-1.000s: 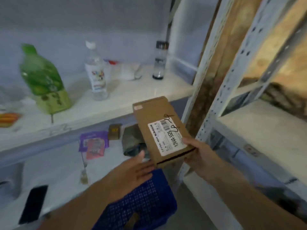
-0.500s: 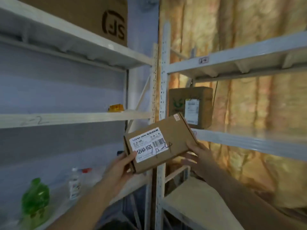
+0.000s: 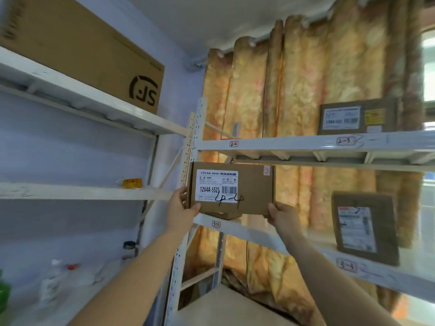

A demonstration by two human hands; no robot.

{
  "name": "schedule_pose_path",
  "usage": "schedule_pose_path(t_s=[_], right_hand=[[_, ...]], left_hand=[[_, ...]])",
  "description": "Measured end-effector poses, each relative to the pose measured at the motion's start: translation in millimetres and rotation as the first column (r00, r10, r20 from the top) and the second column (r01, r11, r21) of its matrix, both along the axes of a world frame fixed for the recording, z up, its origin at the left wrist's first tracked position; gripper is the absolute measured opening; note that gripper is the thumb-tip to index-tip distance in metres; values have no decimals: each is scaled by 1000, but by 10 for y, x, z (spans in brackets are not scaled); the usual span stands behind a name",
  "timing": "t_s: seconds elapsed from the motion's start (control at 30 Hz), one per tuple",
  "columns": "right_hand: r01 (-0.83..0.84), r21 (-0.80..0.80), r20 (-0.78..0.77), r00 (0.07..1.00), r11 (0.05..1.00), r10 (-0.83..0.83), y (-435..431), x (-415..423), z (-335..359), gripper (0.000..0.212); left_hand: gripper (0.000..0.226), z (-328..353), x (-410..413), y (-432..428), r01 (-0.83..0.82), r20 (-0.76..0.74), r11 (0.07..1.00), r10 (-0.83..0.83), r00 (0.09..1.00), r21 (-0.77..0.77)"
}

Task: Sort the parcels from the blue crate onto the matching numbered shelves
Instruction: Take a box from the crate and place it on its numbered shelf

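Centre of frame: one brown cardboard parcel (image 3: 231, 188) is held up level, its white label facing the camera, printed 12V4A-5525 with a handwritten mark that reads 4-4. The left hand (image 3: 182, 207) grips the lower left corner, thumb on the front face, fingers curled behind the edge. The right hand (image 3: 281, 214) pinches the lower right corner from below. The parcel is in the air in front of the white metal rack (image 3: 200, 128) — below the beam bearing tag 2-2 (image 3: 234, 144) and above the beam bearing tag 3-2 (image 3: 216, 224); contact with either beam cannot be told. A brown edge shows just beneath it at the lower beam, nature unclear. Right of frame: a second box (image 3: 357, 117) stands on the upper level above tag 2-3 (image 3: 343, 140), and a third box (image 3: 364, 228) stands upright on the lower level above tag 3-3 (image 3: 345, 267). Upper left: a large carton (image 3: 82, 50) with a black logo lies on the top shelf. Mid left: a small yellow item (image 3: 132, 183) rests on a shelf board. Lower left: bottles (image 3: 53, 285), blurred. A patterned orange curtain (image 3: 294, 90) hangs behind the rack.
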State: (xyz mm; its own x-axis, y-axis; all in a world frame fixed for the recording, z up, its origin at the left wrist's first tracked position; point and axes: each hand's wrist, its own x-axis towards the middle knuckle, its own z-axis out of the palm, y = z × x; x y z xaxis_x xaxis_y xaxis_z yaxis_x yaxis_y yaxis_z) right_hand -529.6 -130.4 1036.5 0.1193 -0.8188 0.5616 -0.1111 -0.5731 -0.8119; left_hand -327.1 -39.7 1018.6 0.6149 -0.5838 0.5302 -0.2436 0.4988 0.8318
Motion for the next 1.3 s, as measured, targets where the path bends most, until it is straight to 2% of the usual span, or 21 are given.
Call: schedule_pose_path(t_s=[0.1,0.27,0.4,0.5,0.63,0.73,0.8,0.9,0.97,1.03,1.1,1.3], right_hand=[[15,-39,8,1000,999,-15,166,-127,-43,28],[11,-56,-8,1000,998,-11,446,-374,-95,29],[127,-71,47,991,989,-123,557,-574,-90,25],[285,-79,77,957,955,-279,702,-802,-128,20],[495,-95,38,869,864,-494,885,-1200,-430,21],[619,-51,51,786,784,-617,1059,-1563,-838,22],[695,-5,5,719,719,-695,1141,-1889,-1150,22],[772,25,-71,635,635,-769,1314,-2507,-1613,27],[834,17,-137,548,551,-825,1508,-2941,-1846,31],[880,29,-205,469,474,-859,1685,-3357,-2023,32],[902,72,-241,430,426,-870,1807,-3742,-2157,32],[926,174,-296,374,335,-879,1809,-4585,-2554,28]], left_hand=[[62,-68,-214,222,-52,3,999,52,999,-5],[64,-107,-358,563,-23,154,999,15,988,46],[62,-77,-560,615,24,196,998,-36,980,65],[58,-162,-781,536,34,230,998,-46,972,58],[52,-494,-1198,307,124,184,986,-143,972,111],[44,-856,-1630,135,154,219,969,-196,956,195],[41,-1079,-2000,107,184,209,952,-237,949,245],[43,-1411,-2619,97,425,135,857,-477,869,292],[45,-1654,-3031,91,515,167,790,-586,793,332],[47,-1896,-3414,85,564,157,730,-655,739,387],[48,-2129,-3729,64,593,112,674,-696,709,441],[48,-2436,-4505,-34,591,6,595,-707,707,545]])
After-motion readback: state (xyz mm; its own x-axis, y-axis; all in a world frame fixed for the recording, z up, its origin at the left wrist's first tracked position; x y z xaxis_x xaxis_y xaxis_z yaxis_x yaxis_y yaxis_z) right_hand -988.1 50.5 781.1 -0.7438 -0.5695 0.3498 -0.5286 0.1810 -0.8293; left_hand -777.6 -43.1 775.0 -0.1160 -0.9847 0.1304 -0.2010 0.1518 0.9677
